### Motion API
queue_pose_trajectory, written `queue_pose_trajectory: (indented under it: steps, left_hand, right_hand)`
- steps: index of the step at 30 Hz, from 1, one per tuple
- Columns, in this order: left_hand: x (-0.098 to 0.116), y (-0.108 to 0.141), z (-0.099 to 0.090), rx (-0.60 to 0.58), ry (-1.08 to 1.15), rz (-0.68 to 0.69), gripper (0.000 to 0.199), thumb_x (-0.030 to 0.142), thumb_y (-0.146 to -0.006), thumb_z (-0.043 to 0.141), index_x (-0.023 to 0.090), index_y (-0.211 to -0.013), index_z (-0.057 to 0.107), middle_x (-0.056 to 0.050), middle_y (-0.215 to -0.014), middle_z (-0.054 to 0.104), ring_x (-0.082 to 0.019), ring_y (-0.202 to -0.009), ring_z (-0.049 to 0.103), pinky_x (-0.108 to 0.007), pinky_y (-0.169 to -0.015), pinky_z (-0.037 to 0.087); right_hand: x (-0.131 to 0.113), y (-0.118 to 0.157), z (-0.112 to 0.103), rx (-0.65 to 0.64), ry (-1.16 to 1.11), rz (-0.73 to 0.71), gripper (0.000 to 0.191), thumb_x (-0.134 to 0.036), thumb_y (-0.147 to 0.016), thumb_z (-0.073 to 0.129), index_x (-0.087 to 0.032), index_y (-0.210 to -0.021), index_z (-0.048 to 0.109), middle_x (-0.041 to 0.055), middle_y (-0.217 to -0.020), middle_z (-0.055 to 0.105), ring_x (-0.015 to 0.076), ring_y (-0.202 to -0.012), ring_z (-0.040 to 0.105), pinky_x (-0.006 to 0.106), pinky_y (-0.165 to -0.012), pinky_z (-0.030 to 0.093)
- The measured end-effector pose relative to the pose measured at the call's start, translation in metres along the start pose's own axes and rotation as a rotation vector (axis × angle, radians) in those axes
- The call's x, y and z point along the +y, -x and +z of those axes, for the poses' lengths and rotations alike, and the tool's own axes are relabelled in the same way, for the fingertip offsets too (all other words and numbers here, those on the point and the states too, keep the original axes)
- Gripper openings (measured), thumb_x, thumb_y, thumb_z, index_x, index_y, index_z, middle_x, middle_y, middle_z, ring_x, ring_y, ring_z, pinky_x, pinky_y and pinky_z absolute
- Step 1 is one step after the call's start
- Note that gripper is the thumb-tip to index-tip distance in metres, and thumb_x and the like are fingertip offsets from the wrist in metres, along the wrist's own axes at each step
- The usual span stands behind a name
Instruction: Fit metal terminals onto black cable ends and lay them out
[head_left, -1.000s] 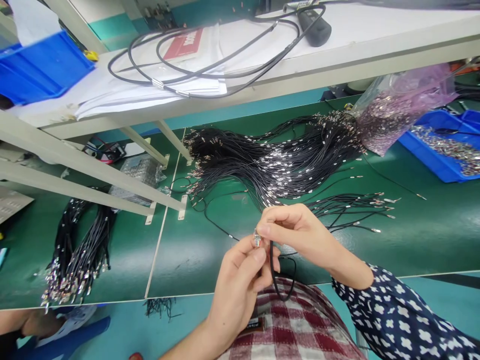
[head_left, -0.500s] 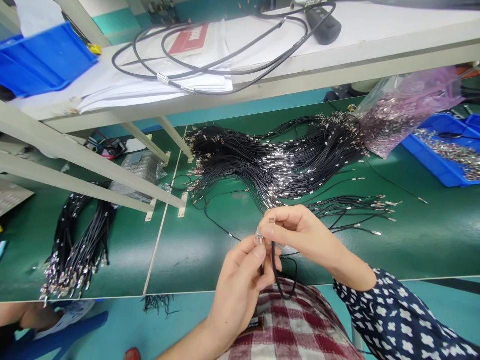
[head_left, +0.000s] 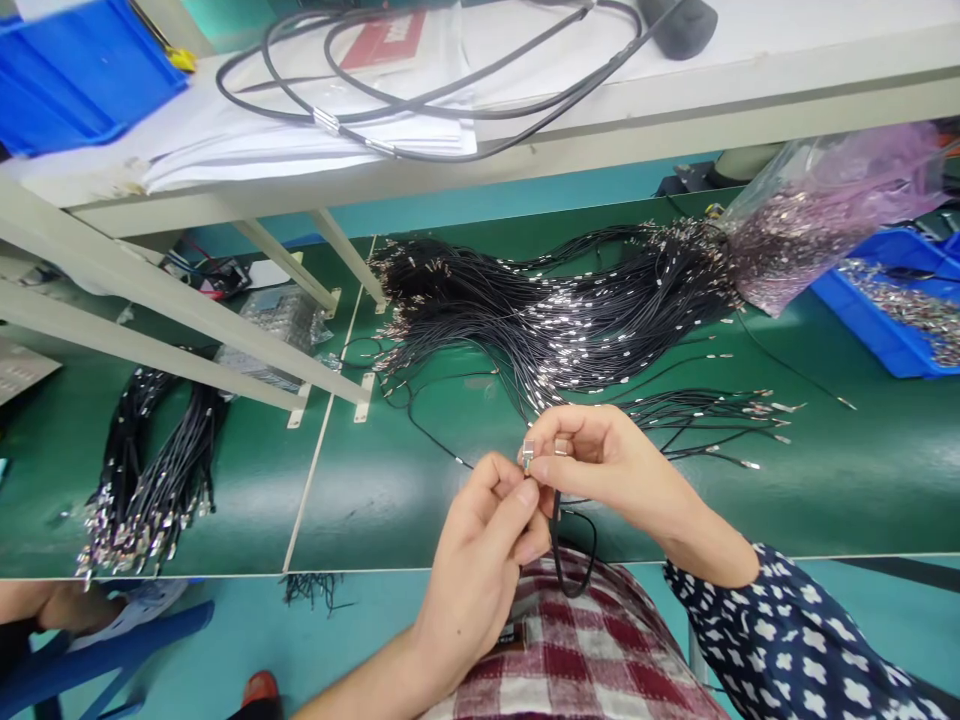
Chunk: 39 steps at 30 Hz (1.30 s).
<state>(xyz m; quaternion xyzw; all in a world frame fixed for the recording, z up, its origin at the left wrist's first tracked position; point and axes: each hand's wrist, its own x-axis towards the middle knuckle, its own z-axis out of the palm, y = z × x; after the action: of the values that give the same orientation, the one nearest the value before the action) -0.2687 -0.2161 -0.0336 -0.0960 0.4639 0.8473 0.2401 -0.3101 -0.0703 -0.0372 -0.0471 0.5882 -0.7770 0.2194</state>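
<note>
My left hand pinches a black cable close to its end, thumb against the fingers. At that end a small metal connector stands up between the two hands, a bit of coloured wire below it. My right hand is closed too, thumb and forefinger touching the connector's side. A second small metal piece shows between the right fingers, and the cable loops down in front of my checked apron. Behind my hands lies a thick bundle of black cables with shiny ends.
On the green table a smaller cable bundle lies left, past white shelf posts. A pink plastic bag and a blue bin of metal parts stand right. The shelf crosses above. A person's leg shows lower left.
My fingers have drawn closer together at the connector. It now stands more upright, with less coloured wire showing. The camera view has shifted slightly.
</note>
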Motion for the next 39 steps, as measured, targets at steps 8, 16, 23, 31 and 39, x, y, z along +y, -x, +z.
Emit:
queue_pose_trajectory:
  steps: [8,16,23,31,39]
  left_hand:
    - [0.000,-0.001,-0.002,0.019,-0.029,0.028,0.027,0.027,-0.091,0.059,0.017,-0.072,0.043,0.006,-0.063,0.044,-0.006,-0.053,0.031,-0.025,-0.053,0.022]
    - [-0.001,-0.002,-0.002,0.032,-0.037,0.026,0.027,0.026,-0.091,0.060,0.017,-0.072,0.042,0.006,-0.061,0.043,-0.006,-0.052,0.031,-0.025,-0.053,0.022]
    - [-0.001,-0.002,-0.003,0.022,-0.018,0.005,0.026,0.024,-0.091,0.057,0.017,-0.071,0.042,0.006,-0.064,0.044,-0.005,-0.052,0.031,-0.024,-0.053,0.022]
    - [0.000,-0.003,0.001,0.012,-0.021,-0.037,0.021,0.023,-0.092,0.054,0.017,-0.075,0.044,0.000,-0.078,0.053,-0.005,-0.053,0.034,-0.024,-0.055,0.025]
    - [0.051,-0.013,-0.064,0.264,-0.213,0.173,0.020,0.030,-0.082,0.065,0.016,-0.076,0.052,0.001,-0.071,0.056,-0.006,-0.051,0.038,-0.022,-0.051,0.034]
  right_hand:
    - [-0.002,-0.002,0.004,0.042,-0.069,0.059,0.007,-0.014,-0.074,0.067,-0.014,-0.071,0.061,-0.0054,-0.056,0.057,0.0078,-0.051,0.057,0.017,-0.050,0.045]
    - [-0.004,-0.003,0.005,0.043,-0.077,0.080,0.006,-0.010,-0.071,0.065,-0.014,-0.071,0.061,-0.0043,-0.059,0.059,0.0079,-0.051,0.058,0.017,-0.050,0.046]
    - [-0.004,-0.003,0.003,0.025,-0.103,0.110,0.008,-0.015,-0.073,0.069,-0.014,-0.070,0.061,-0.0036,-0.060,0.060,0.0079,-0.052,0.058,0.017,-0.049,0.046]
    - [0.008,-0.005,-0.005,-0.037,-0.165,0.061,0.018,-0.031,-0.079,0.074,-0.015,-0.081,0.066,-0.0014,-0.067,0.065,0.0064,-0.053,0.055,0.016,-0.049,0.043]
    - [-0.008,0.041,-0.091,0.401,-0.024,-0.123,0.030,-0.044,-0.086,0.066,-0.020,-0.070,0.058,-0.0047,-0.056,0.041,0.0057,-0.043,0.029,0.025,-0.044,0.025]
